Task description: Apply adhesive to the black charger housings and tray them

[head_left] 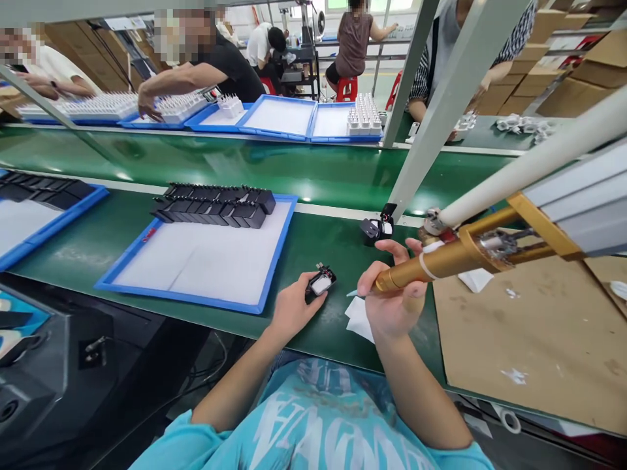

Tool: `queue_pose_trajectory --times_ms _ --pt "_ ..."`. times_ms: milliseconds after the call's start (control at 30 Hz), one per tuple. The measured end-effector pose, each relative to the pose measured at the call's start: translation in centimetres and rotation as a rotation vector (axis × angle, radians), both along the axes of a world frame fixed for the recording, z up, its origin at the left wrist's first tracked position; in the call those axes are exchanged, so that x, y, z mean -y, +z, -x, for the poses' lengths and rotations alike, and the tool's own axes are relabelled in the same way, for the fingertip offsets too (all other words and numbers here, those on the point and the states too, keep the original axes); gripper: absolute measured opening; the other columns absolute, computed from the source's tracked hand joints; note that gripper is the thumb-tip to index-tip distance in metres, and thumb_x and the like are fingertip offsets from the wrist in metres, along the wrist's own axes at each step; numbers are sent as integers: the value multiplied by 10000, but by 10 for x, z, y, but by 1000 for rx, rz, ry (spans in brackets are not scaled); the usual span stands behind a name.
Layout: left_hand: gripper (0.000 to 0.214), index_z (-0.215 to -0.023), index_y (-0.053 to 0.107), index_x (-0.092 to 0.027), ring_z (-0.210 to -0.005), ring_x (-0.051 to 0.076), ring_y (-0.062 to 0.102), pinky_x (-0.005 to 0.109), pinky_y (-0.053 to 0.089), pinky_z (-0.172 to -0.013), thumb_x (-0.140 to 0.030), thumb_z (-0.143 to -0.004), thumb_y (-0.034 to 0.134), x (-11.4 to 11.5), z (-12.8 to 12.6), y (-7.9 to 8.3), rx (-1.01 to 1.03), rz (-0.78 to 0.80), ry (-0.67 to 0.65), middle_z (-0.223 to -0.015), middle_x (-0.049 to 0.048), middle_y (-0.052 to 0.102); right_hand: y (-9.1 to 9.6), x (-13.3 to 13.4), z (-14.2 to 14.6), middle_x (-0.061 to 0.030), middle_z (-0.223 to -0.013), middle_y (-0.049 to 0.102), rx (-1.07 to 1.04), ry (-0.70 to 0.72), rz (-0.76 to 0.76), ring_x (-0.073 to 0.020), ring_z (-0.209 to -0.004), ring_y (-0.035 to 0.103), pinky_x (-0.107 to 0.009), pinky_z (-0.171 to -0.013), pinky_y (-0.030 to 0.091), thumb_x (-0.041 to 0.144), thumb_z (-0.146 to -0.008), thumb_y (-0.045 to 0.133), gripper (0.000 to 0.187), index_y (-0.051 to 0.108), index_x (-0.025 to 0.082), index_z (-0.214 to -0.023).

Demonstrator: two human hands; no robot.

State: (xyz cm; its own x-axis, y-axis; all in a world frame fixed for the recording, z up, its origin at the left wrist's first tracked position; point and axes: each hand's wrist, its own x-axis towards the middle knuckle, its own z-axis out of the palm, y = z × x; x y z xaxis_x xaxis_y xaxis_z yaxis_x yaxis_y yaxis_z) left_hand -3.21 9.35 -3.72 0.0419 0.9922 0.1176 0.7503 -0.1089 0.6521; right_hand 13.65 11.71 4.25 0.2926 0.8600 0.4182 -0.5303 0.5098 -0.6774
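While the left hand point(292, 305) pinches a small black box point(322, 283) above the green table point(328, 238), I see the right hand point(399, 300) wrapped around a gold tube point(441, 262), its blue tip point(353, 294) near the box but apart. White paper point(360, 320) lies below; a tray point(220, 267) stands left.

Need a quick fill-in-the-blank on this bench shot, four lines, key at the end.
1. The left hand holds a small unit with a ____ casing.
2. The gold tool is in the person's ____ hand.
3. The tray beside the left hand has a ____ rim.
4. The bench top is coloured ____.

Missing words: black; right; blue; green.
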Motion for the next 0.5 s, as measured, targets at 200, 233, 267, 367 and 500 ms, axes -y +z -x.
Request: queue_pose_trajectory --times_ms 200,233,267,367,500 --pt "341 -1116 577 -232 -642 112 597 224 502 -608 -293 -791 661 13 -10 9 118 -53 -112 -952 -5 686 4 -5 8 -8 -1040 616 31 8 -14 -50 -378 543 -214 -314 339 554 -805 586 400 556 286 -1100" --pt "336 -1106 581 -229 -632 108 589 218 498 -597 -288 -785 662 14 -11 10 136 -52 -122 -932 -8 683 4 -5 8 -9 -1048 616 35 5 -16 -50 -377 544 -214 -311 334 555 -808 581 393 561 287 -1094" --pt "329 -1093 585 -225 -626 105 587 213 494 -591 -282 -779 662 16 -12 12 153 -52 -128 -912 -11 681 3 -5 7 -11 -1057 617 37 0 -16 -50 -378 547 -215 -310 332 553 -812 576 386 565 287 -1092" --pt "317 -1062 587 -214 -628 105 591 206 488 -587 -267 -759 663 19 -14 17 184 -70 -140 -863 -16 675 1 -5 5 -17 -1070 624 34 -12 -22 -55 -377 555 -218 -305 323 542 -822 570 372 569 278 -1085" --pt "321 -1046 581 -211 -615 108 584 211 480 -584 -268 -743 670 21 -15 20 177 -71 -146 -825 -21 668 -1 -3 3 -7 -1047 643 35 -21 -56 -61 -380 557 -218 -286 320 522 -844 558 296 573 265 -990"
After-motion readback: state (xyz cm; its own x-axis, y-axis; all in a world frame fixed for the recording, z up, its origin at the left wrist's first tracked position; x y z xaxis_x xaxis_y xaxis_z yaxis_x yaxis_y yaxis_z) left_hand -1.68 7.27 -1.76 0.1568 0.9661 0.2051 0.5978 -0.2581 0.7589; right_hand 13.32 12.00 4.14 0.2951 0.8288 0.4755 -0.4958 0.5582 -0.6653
